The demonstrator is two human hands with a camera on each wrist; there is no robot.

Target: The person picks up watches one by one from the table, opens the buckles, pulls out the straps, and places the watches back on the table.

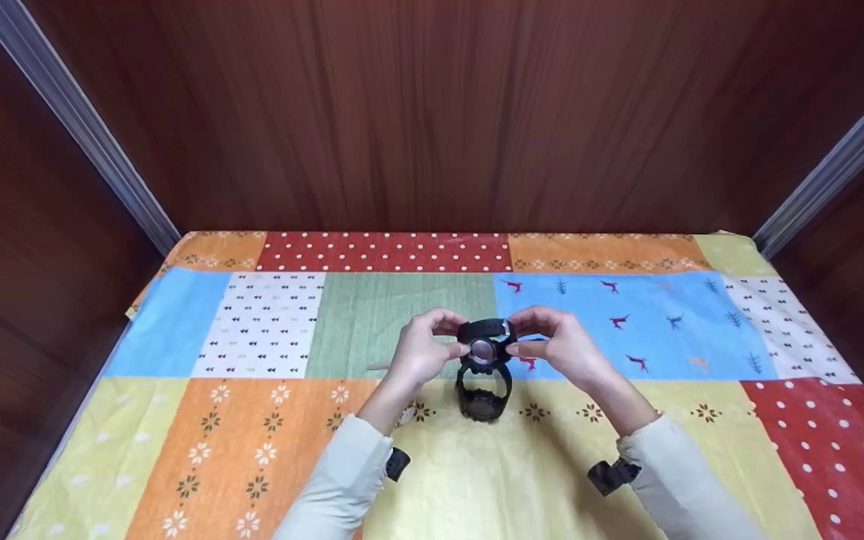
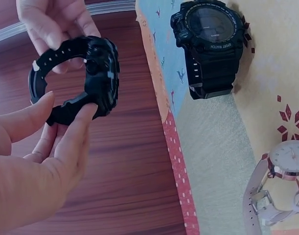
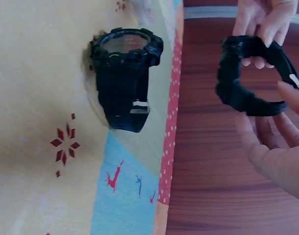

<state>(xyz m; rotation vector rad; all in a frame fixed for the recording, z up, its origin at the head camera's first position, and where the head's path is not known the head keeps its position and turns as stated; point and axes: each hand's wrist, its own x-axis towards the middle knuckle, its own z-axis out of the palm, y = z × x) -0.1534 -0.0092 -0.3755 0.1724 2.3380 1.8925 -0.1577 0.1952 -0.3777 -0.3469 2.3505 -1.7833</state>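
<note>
Both hands hold a black sport watch (image 1: pixel 483 351) in the air, its strap closed into a loop. My left hand (image 1: pixel 426 349) pinches one side of the strap between thumb and fingers. On the opposite side, my right hand (image 1: pixel 563 349) grips the band in the same way. Below it on the cloth, a second black sport watch (image 2: pixel 213 49) stands on its looped strap with the dial up; neither hand touches it. A pale watch with a rose-gold case (image 2: pixel 287 159) lies near the left forearm, mostly hidden in the head view.
A patchwork tablecloth (image 1: pixel 267 450) covers the table. Dark wood panels (image 1: pixel 432 112) rise behind it and at both sides, with metal strips at the corners. Small black cameras (image 1: pixel 612 476) sit on both wrists.
</note>
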